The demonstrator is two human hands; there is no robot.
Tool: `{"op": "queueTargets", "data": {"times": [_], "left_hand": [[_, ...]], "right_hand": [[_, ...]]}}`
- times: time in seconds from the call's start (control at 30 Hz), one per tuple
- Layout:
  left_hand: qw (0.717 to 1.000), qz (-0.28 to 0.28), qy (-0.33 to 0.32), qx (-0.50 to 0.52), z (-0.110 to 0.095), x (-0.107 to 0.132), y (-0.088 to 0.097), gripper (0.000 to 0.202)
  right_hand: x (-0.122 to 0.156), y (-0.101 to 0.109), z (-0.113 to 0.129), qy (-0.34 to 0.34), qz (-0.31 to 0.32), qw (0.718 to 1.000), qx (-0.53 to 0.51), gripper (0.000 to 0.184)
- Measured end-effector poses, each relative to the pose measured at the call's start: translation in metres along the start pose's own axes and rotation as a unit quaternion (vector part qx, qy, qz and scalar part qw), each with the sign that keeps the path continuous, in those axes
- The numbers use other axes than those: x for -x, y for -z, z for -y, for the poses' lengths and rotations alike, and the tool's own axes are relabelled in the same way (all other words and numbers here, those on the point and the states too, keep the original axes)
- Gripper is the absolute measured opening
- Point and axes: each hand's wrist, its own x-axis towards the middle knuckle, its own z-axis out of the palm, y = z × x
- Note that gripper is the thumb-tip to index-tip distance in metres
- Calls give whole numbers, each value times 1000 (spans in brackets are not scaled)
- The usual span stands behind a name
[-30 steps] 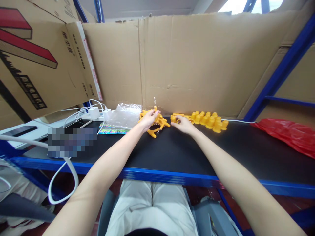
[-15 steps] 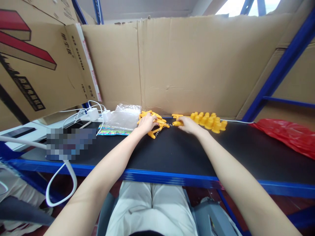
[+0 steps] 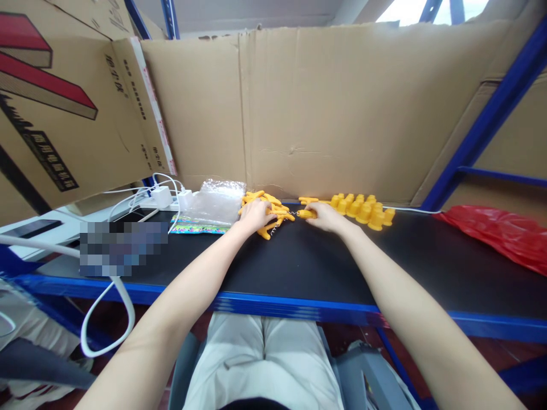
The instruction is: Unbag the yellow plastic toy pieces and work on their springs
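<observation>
My left hand (image 3: 253, 216) rests over a pile of yellow plastic corkscrews (image 3: 265, 232), its fingers closed around part of one. Thin metal spirals stick out of the pile. A short gap to the right, my right hand (image 3: 326, 217) grips a yellow corkscrew (image 3: 305, 214) whose spiral points left toward the pile. Behind that hand lies another yellow piece (image 3: 307, 200), partly covered. Several yellow cup-shaped plastic pieces (image 3: 363, 214) stand upright in rows just right of my right hand. My fingertips are partly hidden on both sides.
A clear plastic bag (image 3: 216, 205) lies on a colourful packet (image 3: 199, 226) left of the pile. White chargers and cables (image 3: 161, 197) are farther left. A red plastic bag (image 3: 496, 230) lies at right. Cardboard (image 3: 333, 114) walls the back of the black shelf (image 3: 294, 267).
The corkscrew in my right hand has shifted slightly, its spiral now closer to the pile. My left hand stays almost in place.
</observation>
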Motion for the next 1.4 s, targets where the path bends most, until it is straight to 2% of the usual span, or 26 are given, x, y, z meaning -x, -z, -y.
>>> {"op": "queueTargets", "data": {"times": [0.2, 0.37, 0.53, 0.7, 0.9, 1.1, 1.23, 1.4], "left_hand": [[999, -5, -28, -21, -5, 1, -1, 36], [999, 1, -45, -19, -1, -3, -3, 34], [999, 10, -34, -20, 1, -4, -3, 34], [998, 7, -55, -31, 1, -4, -2, 33], [997, 6, -62, -37, -1, -1, 1, 31], [994, 19, -99, -42, 2, 0, 1, 35], [994, 7, -100, -42, 3, 0, 1, 35], [995, 9, -94, -43, 3, -1, 1, 37]], "right_hand": [[-4, -9, -2, 119, -27, 990, -73, 29], [-6, -12, -5, 123, -57, 987, -80, 33], [-6, -13, -5, 144, -51, 983, -98, 34], [-8, -15, -6, 146, -31, 979, -136, 33], [-7, -11, -4, 143, 21, 972, -187, 32], [-7, -12, -7, 115, 24, 971, -206, 33], [-5, -9, -7, 94, 18, 972, -216, 34], [-1, -2, -9, 77, 48, 969, -231, 42]]}}
